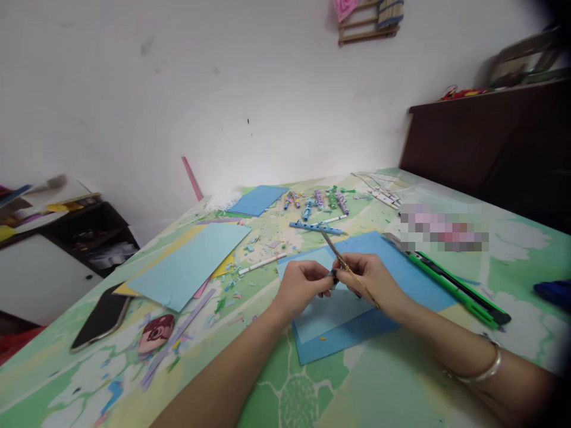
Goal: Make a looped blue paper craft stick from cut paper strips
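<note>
My left hand (302, 285) and my right hand (372, 278) meet above blue paper sheets (339, 333) on the table. The right hand's fingers are closed round a thin stick-like tool (341, 258) that slants up and away from me. The left hand pinches something small and dark at the tool's middle; I cannot make out what it is. A silver bangle (484, 371) sits on my right wrist.
A green utility knife (459, 288) lies right of the hands. A light blue sheet (191, 264), a black phone (102, 318), a round sticker (156, 333), paper scraps and rolled paper pieces (319, 202) cover the green table (401, 386). A dark cabinet (491, 142) stands behind.
</note>
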Motion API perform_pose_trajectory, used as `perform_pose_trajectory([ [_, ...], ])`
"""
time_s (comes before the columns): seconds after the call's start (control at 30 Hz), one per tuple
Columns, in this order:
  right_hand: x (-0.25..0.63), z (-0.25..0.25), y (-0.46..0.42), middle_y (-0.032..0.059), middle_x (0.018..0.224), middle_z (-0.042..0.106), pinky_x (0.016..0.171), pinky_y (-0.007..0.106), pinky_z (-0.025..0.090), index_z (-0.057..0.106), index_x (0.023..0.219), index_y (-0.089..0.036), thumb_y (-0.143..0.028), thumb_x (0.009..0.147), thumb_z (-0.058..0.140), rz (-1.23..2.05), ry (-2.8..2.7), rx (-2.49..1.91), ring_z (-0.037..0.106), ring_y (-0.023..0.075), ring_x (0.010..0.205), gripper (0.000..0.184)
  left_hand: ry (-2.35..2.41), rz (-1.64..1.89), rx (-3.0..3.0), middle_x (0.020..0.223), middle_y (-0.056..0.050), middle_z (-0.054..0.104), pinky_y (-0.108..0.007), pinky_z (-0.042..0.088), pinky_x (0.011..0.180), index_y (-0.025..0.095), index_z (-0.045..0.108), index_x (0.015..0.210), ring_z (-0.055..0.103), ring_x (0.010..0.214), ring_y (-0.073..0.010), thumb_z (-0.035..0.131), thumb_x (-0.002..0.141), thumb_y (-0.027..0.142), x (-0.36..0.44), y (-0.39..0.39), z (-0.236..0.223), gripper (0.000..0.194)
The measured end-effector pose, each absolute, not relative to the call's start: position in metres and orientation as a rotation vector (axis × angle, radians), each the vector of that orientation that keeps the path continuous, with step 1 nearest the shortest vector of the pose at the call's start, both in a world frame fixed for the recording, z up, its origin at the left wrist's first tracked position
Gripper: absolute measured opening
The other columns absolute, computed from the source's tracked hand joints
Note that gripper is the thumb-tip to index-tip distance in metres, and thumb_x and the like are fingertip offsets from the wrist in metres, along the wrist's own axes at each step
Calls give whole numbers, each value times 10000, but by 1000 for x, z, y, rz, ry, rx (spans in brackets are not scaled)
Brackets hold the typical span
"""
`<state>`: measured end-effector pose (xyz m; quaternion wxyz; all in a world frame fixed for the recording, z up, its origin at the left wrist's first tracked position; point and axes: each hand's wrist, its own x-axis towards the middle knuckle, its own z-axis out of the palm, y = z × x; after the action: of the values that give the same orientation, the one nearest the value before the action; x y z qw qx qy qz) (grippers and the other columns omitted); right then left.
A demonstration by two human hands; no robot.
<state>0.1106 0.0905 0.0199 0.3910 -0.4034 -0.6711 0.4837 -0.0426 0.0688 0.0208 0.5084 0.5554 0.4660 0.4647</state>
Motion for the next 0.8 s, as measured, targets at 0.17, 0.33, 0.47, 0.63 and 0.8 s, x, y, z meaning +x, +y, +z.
perform_pose_trajectory([
  [0.17,111,20,92,-55,496,402,428,210,270,532,687,-165,-319,680,532,1094,-1663,-1031,344,75,443,154,1046,1190,1212,645,-75,690,-275,511,628,112,629,731,660,637,-177,705,646,291,-44,69,23,213],
  [0.33,114,20,91,-59,511,338,469,205,245,447,586,-179,-284,700,537,691,-1859,-1114,307,78,506,179,985,1337,1066,659,-69,701,-275,520,614,123,617,793,661,598,-168,711,655,303,-46,72,22,246],
  [0.47,114,21,85,-67,478,337,472,201,242,417,558,-182,-259,693,536,498,-1970,-1140,295,74,480,196,986,1444,1043,693,-49,695,-246,515,600,121,654,771,665,653,-165,721,647,284,-48,73,22,215],
  [0.63,110,19,83,-62,470,381,477,203,241,432,562,-183,-257,691,532,416,-2047,-1161,313,76,462,180,936,1457,956,777,-55,698,-261,517,668,123,671,767,665,765,-185,720,649,254,-47,72,24,183],
  [0.8,109,17,83,-60,468,395,484,204,244,443,567,-183,-264,698,525,395,-2081,-1178,322,78,458,174,835,1456,886,788,-50,696,-297,509,769,126,684,748,648,786,-161,721,645,217,-44,71,23,142],
])
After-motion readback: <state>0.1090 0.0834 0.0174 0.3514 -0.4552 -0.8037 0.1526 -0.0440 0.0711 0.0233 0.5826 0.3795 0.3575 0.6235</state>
